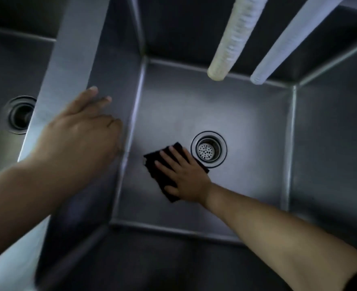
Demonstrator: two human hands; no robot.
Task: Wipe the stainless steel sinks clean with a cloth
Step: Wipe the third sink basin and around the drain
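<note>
I look down into a deep stainless steel sink (247, 114). On its floor lies a dark folded cloth (162, 175), just left of the round drain strainer (208, 149). My right hand (183, 175) presses flat on the cloth with its fingers straight and spread. My left hand (78, 131) rests on the steel divider (68, 49) between this basin and the one to the left, fingers extended over the edge and onto the inner wall.
A second basin with its own drain (21, 114) lies to the left of the divider. Two pale hoses, a ribbed one (234, 36) and a smoother one (289, 43), hang down over the back of the sink.
</note>
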